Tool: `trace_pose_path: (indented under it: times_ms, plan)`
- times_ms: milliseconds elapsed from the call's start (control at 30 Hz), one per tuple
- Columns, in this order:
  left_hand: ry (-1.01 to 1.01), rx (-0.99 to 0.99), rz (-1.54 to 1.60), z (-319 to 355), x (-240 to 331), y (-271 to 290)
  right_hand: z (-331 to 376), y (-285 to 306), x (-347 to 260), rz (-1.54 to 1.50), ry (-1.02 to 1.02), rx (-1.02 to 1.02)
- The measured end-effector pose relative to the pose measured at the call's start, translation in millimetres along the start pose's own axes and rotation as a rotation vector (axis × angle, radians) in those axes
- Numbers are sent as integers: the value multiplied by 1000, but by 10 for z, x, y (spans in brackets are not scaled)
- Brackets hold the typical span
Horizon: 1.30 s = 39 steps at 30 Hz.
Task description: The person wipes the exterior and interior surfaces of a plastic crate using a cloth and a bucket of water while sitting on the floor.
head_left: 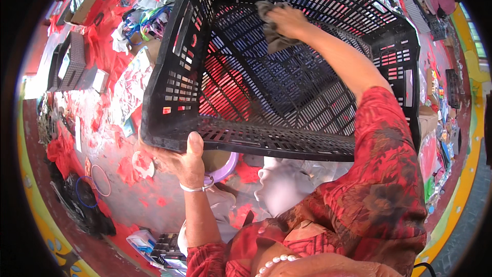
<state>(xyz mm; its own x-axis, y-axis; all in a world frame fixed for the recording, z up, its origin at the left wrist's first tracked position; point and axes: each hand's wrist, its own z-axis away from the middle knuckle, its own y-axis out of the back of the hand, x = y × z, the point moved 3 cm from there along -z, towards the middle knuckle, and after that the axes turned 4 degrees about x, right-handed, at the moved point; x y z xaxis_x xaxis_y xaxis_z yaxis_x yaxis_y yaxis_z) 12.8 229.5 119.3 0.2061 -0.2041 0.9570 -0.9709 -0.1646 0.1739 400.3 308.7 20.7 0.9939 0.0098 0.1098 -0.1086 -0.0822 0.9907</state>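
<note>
A large black slatted plastic crate [287,146] is held up tilted before me, its open side facing me. My left hand [179,161] grips its near left corner, thumb over the rim and the other fingers hidden beneath. Deep inside, my right hand [288,22] presses a crumpled grey-brown cloth [278,40] against the slatted inner surface near the far wall. The fingers of that hand are bent over the cloth. Red floor shows through the slats.
Below the crate stands a purple-rimmed basin [229,168]. Left on the red-littered floor lie a grey basket [72,64], a heap of cloth and ribbons [148,21], hoops [101,180] and a black bag [84,208]. Assorted goods line the right side; another person [441,0] is at far right.
</note>
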Motion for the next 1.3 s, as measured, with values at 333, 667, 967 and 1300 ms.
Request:
trace_pose_path:
  times_ms: [333, 667, 967, 1300]
  plan:
    - [56, -111, 97, -125, 23, -46, 1307, 202, 1203, 192, -750, -404]
    - [112, -94, 123, -35, 106, -253, -139, -57, 111, -191, -458, -27]
    - [158, -55, 155, 60, 57, -262, -860, -557, -996, -533, -61, 615]
    - [39, -39, 10, -9, 145, 74, 415, 425, -1780, -944, 744, -567]
